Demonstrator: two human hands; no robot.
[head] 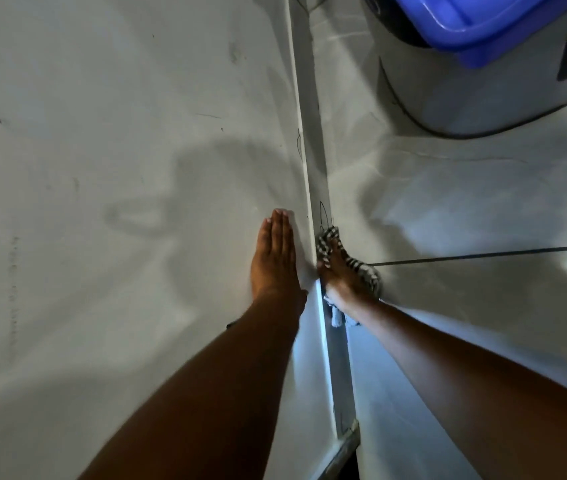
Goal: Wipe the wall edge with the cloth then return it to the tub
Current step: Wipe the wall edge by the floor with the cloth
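A white wall fills the left of the head view, and its edge (pixel 309 174) runs down the middle as a narrow grey strip. My left hand (pixel 273 258) lies flat and open against the wall, just left of the edge, fingers together. My right hand (pixel 339 271) presses a black-and-white striped cloth (pixel 325 244) against the edge strip, right beside the left hand. Part of the cloth bunches under the palm and a pale end hangs below the wrist. The blue tub (pixel 476 26) sits at the top right, well away from both hands.
The blue tub rests on a grey rounded appliance (pixel 448 98) standing on the glossy tiled floor (pixel 483 289). A dark grout line crosses the floor at the right. A dark gap shows at the bottom of the edge strip.
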